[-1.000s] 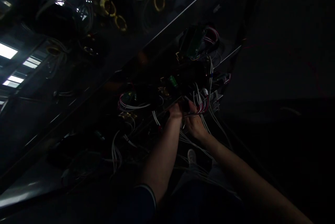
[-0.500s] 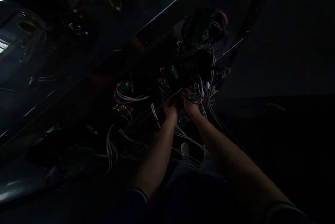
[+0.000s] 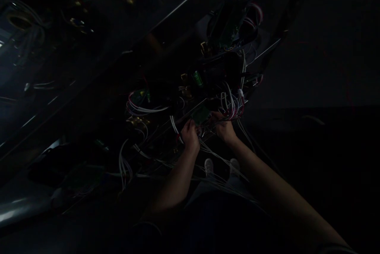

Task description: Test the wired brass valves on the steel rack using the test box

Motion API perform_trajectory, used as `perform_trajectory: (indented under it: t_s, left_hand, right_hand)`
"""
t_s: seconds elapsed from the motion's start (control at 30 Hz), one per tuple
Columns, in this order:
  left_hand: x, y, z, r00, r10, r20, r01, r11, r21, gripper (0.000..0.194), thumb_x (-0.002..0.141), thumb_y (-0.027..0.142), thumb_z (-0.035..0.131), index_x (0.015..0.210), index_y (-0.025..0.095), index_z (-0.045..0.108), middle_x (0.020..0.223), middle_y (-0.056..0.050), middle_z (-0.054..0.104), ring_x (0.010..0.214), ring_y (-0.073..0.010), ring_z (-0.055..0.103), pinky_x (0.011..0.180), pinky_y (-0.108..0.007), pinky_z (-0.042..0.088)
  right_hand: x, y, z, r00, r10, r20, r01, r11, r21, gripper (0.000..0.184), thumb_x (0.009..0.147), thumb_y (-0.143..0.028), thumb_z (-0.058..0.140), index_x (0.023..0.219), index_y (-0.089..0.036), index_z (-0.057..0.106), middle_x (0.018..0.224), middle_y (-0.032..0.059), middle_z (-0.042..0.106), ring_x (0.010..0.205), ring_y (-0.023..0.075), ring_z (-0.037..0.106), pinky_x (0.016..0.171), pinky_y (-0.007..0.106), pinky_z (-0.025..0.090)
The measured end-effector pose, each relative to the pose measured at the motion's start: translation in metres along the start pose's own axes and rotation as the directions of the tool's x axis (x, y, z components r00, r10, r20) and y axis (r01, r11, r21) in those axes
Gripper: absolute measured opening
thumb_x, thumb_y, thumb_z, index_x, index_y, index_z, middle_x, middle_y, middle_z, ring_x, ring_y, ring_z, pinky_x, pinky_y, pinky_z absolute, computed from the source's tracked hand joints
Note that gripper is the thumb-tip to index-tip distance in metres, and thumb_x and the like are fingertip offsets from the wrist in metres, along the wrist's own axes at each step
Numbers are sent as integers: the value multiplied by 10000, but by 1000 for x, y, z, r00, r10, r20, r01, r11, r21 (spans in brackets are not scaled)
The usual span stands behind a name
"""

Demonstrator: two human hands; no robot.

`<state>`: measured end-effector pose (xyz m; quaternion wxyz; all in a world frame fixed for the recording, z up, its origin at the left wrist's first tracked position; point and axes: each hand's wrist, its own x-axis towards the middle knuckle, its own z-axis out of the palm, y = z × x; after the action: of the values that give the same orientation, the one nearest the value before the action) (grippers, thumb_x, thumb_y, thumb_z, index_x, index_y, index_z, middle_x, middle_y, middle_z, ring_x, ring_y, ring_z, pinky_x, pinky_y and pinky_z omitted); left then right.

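Observation:
A green circuit board [image 3: 201,115] lies between my two hands at the near edge of the dark workpiece. My left hand [image 3: 190,134] pinches its left edge. Closed at the board's right side is my right hand [image 3: 225,127], its fingertips partly hidden in the dark. A bundle of white and red wires [image 3: 230,105] rises just beyond that hand. Thin pale cables [image 3: 212,151] hang below the board toward the floor. The picture is very dim, so fine detail at the fingers is lost.
Another board with a green face [image 3: 228,34] sits farther back. Wire loops [image 3: 147,109] and a green cylindrical part [image 3: 196,78] are fixed nearby. Left of my arms more white wires [image 3: 124,167] dangle. A long shiny metal edge [image 3: 190,2] crosses the upper view. My shoes [image 3: 208,165] show below.
My hands have come slightly nearer to me and farther apart. The green board now shows flat between them, where before it was tilted by my right hand.

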<state>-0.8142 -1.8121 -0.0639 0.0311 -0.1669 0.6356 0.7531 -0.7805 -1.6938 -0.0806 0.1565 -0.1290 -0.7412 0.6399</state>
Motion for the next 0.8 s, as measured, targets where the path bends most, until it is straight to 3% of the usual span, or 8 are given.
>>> perform_trajectory:
  t_s: [0.13, 0.3, 0.53, 0.67, 0.8]
  left_hand:
    - [-10, -8, -10, 1000, 28, 3, -28, 989, 143, 286, 726, 357, 645, 910, 144, 700, 923, -79, 704, 807, -182, 644, 773, -328, 494]
    - [-11, -10, -12, 988, 151, 25, -152, 950, 274, 234, 767, 302, 608, 907, 149, 717, 923, -78, 717, 881, -196, 646, 864, -347, 476]
    - [-5, -13, -14, 992, 116, -58, -93, 950, 299, 201, 784, 270, 598, 910, 163, 712, 922, -67, 717, 880, -198, 651, 840, -339, 498]
    - [-5, -10, -12, 994, 44, -102, -11, 952, 306, 212, 788, 240, 596, 942, 142, 703, 937, -86, 709, 868, -212, 652, 847, -371, 497]
    - [-5, -5, -10, 991, 45, -130, -6, 958, 285, 176, 776, 205, 608, 901, 130, 707, 917, -100, 705, 882, -221, 645, 858, -378, 488]
  right_hand:
    - [-20, -6, 1, 987, -162, 23, 161, 937, -309, 438, 889, -341, 387, 1244, -119, 513, 1061, 139, 639, 980, 236, 603, 882, 402, 479]
    - [-28, -5, 12, 979, -199, -33, 153, 840, -521, 472, 931, -372, 328, 1208, -46, 526, 1066, 206, 647, 936, 283, 638, 806, 427, 518]
    - [-24, -2, 16, 986, -164, 9, 139, 804, -578, 463, 903, -446, 405, 1126, -80, 582, 1133, 193, 632, 931, 280, 650, 816, 408, 527]
    - [-22, -6, 17, 993, -121, 9, 103, 803, -587, 448, 929, -382, 345, 1197, -87, 549, 1085, 183, 654, 956, 277, 646, 822, 414, 524]
    - [-20, -8, 17, 994, -105, 34, 105, 800, -591, 487, 908, -409, 388, 1216, -61, 533, 1091, 211, 644, 985, 302, 635, 795, 420, 531]
